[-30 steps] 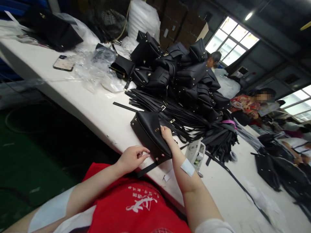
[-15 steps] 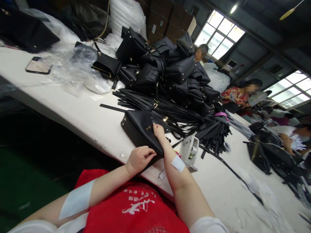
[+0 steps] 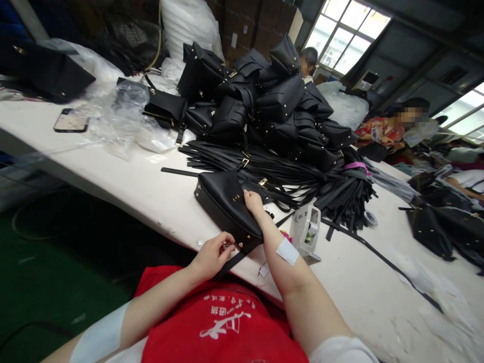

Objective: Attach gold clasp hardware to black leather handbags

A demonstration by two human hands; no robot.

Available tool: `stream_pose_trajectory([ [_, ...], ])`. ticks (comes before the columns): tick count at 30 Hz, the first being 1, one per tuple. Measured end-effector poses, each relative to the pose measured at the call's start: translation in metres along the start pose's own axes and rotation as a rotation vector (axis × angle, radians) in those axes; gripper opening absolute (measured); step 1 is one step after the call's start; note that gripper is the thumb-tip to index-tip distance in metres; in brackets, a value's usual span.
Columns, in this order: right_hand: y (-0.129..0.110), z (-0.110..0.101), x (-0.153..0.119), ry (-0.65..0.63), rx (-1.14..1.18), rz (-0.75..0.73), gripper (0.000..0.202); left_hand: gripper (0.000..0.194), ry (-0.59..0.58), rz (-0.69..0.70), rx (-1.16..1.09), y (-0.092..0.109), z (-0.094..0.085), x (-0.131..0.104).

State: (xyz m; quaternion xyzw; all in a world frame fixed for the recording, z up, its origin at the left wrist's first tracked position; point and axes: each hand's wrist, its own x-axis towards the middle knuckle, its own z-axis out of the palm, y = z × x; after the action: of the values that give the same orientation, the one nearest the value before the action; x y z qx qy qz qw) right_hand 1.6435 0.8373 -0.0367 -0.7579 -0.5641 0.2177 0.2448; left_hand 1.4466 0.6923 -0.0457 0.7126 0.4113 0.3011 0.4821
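A black bag with small gold studs lies on its side at the table's front edge. My right hand grips its far side, thumb on top near the gold mark. Just off the studded near end is my left hand, fingers curled together around something too small to make out. A black strap hangs from that end past the table edge. Beside my right forearm stands a white tape dispenser.
Black bags are heaped behind a bundle of black straps. A phone and clear plastic lie at left. More bags are at right; people sit beyond.
My left hand has drawn back from the bag's near end, whose studs now show. My right hand keeps its hold. The whole view has shifted slightly.
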Motion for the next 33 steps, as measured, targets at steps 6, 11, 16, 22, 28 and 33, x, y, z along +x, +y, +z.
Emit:
stream_pose_trajectory([
  [6, 0.001, 0.001, 0.001, -0.004, 0.011, 0.012, 0.042, 0.02, 0.103, 0.233, 0.134, -0.004, 0.006, 0.007],
  [11, 0.001, 0.001, 0.001, -0.004, 0.029, 0.018, 0.042, 0.014, 0.212, 0.068, 0.089, -0.004, 0.022, 0.012],
  [16, 0.001, 0.001, 0.001, 0.009, 0.044, 0.015, 0.042, 0.015, 0.192, 0.031, 0.052, 0.003, 0.026, 0.015],
  [22, 0.001, 0.001, -0.002, 0.024, 0.077, 0.003, 0.044, 0.012, 0.068, -0.003, -0.118, 0.0, 0.008, 0.008],
  [28, 0.003, 0.003, 0.0, 0.034, 0.104, -0.007, 0.044, 0.033, 0.452, -0.242, -0.436, -0.034, -0.061, 0.044],
  [33, 0.005, 0.003, -0.001, 0.025, 0.118, -0.027, 0.046, 0.042, 0.637, -0.274, -0.485, -0.039, -0.106, 0.077],
])
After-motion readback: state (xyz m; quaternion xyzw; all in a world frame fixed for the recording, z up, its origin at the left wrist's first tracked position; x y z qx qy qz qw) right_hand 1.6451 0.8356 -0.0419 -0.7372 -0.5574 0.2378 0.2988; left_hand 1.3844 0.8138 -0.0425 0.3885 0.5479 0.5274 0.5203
